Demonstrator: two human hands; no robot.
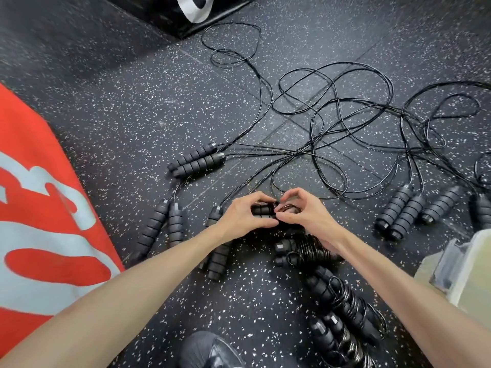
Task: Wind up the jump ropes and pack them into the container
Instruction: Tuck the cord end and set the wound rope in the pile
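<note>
Container (467, 264) cut off right; shoe (210, 351) — bottom edge.

Black jump ropes (332, 134) lie on a dark floor (132, 115) speckled white, beside red-and-grey fabric (39, 208).

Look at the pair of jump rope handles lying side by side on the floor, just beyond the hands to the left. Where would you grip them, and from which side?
Grip the pair of handles across their ridged foam middles, coming down from above. They lie flat and touching, so one hand can likely span both. Keep off the capped ends at upper right, where the cords leave.
</note>
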